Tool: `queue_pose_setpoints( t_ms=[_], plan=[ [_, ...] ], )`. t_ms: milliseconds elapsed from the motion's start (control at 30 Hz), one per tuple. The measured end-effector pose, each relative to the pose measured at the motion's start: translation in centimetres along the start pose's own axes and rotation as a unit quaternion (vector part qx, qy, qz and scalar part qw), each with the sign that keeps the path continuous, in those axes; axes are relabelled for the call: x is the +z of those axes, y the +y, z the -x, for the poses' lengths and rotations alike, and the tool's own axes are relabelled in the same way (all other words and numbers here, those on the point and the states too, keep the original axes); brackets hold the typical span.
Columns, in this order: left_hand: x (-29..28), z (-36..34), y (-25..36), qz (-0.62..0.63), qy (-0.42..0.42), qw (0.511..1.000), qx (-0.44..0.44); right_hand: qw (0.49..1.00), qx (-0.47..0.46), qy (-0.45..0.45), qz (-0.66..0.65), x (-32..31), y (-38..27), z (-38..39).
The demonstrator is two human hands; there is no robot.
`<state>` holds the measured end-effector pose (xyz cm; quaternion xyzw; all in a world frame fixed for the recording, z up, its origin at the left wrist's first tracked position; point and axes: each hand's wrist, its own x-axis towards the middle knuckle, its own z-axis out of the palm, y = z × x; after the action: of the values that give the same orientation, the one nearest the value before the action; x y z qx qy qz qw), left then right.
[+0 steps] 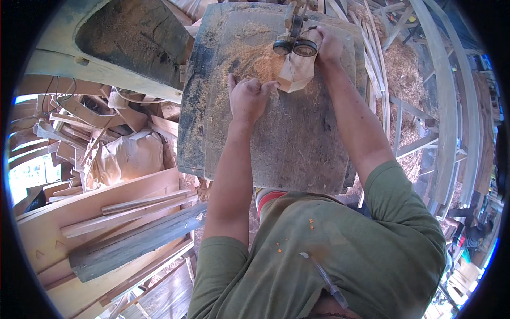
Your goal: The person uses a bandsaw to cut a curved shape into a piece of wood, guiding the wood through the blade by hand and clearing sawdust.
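A pale wooden block [298,73] with angled cut faces lies on the sawdust-covered saw table [276,143], under the round guide wheels [295,47] of what looks like a band saw. My right hand [330,47] grips the block's right side near its far end, close beside the wheels; some of its fingers are hidden. To the left of the block, my left hand [248,98] has its thumb stretched out to the block's near corner, with a finger pointing away and the others partly bent. The blade itself I cannot make out.
The saw's pale frame [127,80] stands at the far left. Scrap wood [79,122] and a large sack [127,157] lie below it. Boards [133,239] are stacked at the near left. Long wooden strips [374,58] lean along the table's right side, by heaped shavings [401,74].
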<state>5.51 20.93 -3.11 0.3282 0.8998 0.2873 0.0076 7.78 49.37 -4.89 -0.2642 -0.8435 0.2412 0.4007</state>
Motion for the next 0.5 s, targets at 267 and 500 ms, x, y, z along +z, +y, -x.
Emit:
queue_pose_setpoints(
  t_ms=[267,500],
  plan=[
    [0.6,0.2,-1.0,0.048,0.070,0.996,0.002,0.922,0.150,-0.194,-0.299,-4.0,1.0,-1.9],
    [0.7,0.1,-1.4,0.074,0.082,0.994,-0.001,0.941,0.016,-0.135,-0.309,-1.9,-1.7,-0.5]
  ],
)
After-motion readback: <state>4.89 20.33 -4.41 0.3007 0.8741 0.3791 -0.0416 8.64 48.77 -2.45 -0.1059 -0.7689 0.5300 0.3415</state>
